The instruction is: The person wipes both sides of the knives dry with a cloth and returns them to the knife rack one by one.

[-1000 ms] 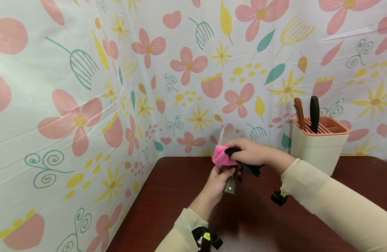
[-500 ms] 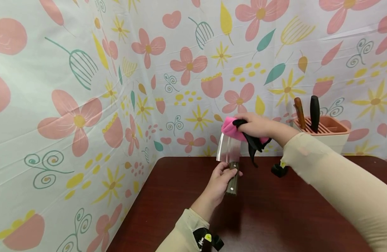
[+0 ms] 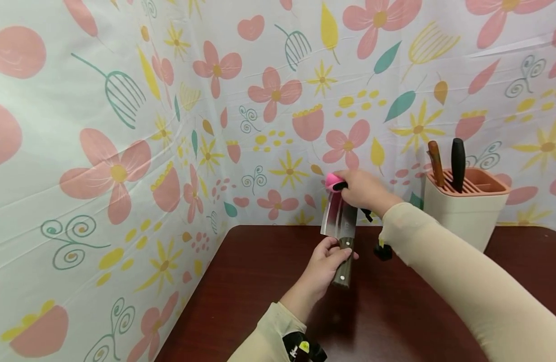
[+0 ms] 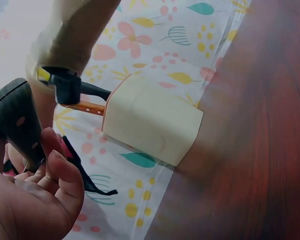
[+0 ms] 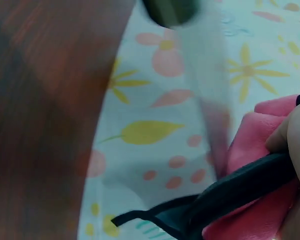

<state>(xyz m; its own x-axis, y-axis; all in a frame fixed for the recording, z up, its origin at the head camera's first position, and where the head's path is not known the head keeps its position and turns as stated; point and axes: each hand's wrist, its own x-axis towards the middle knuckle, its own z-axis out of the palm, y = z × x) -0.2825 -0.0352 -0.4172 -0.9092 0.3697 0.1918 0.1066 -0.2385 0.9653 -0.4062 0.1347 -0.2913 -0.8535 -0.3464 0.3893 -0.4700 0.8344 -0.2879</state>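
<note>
A cleaver with a broad steel blade [image 3: 341,216] and a dark riveted handle [image 3: 344,266] is held up over the table, blade pointing away. My left hand [image 3: 320,264] grips this handle, thumb lying along it; the left wrist view shows the fingers curled around the handle [image 4: 20,120]. At the blade's far end, my right hand [image 3: 366,190] holds a pink cloth [image 3: 334,182] with black edging against the metal. In the right wrist view the bunched cloth [image 5: 255,135] meets the blurred blade [image 5: 207,80], and a black strip trails from it. The hand covers the blade's tip.
A cream knife block [image 3: 461,216] with an orange slotted top stands at the back right, holding a brown-handled knife [image 3: 435,163] and a black-handled one [image 3: 458,166]. Behind the dark red table [image 3: 260,281] hangs a flower-patterned sheet [image 3: 278,136].
My right hand and the cloth have gone from near the handle up to the blade's far end, uncovering the lower blade. My left hand keeps its grip; the cleaver has shifted slightly right.
</note>
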